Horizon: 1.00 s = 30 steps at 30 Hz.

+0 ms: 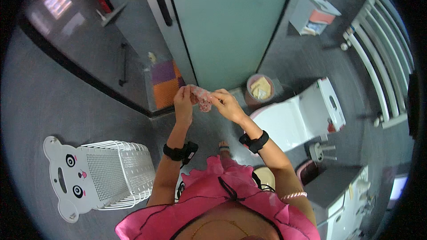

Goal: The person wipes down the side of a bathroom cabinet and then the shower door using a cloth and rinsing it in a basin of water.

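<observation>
In front of my body, a bunched pink and white cloth [200, 96] stretches between my two hands. My left hand [183, 105] pinches its left end near the fingertips. My right hand [229, 106] grips the other end between thumb and fingers. A short piece of the cloth hangs below, beside my right thumb. Its exact kind cannot be made out. Behind the cloth stands a frosted glass door [230, 23] with a black handle [160, 1].
To the right are a white toilet [283, 123], a waste bin [249, 95] holding paper and a towel radiator [370, 63]. A white basket [136, 160] with an animal face stands at left. Orange and purple mats [165, 93] lie behind the glass partition. A washbasin [337, 221] is at lower right.
</observation>
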Available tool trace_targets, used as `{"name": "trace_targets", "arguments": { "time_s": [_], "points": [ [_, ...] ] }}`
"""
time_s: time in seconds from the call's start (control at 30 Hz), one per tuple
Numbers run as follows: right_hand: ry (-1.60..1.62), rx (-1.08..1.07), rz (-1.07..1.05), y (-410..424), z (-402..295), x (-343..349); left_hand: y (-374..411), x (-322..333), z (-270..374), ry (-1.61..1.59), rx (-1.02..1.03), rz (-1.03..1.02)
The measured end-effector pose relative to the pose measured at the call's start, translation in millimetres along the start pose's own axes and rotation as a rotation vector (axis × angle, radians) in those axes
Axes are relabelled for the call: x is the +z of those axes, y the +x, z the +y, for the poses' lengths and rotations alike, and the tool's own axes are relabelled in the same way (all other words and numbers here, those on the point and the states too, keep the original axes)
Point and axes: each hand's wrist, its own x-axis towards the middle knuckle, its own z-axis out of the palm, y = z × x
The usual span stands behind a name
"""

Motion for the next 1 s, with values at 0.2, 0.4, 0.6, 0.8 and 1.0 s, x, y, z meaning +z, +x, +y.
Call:
{"name": "trace_targets", "arguments": {
  "time_s": [0.2, 0.4, 0.6, 0.8, 1.0],
  "points": [
    [0.087, -0.144, 0.046, 64, 1, -34, 47, 29, 32, 0.249, 0.230, 0.027],
    [0.471, 0.123, 0.118, 107, 8, -46, 74, 51, 41, -0.019, 0.033, -0.144],
    [0.348, 0.166, 0.173, 117, 31, -32, 78, 47, 8, 0.193, -0.069, -0.194],
    [0.296, 0.312, 0.305, 124, 88, -17, 110, 1, -14, -0.135, -0.032, -0.077],
    [0.626, 0.447, 0.279, 132, 87, -1, 140, -48, -40, -0.195, -0.116, 0.001]
  ]
}}
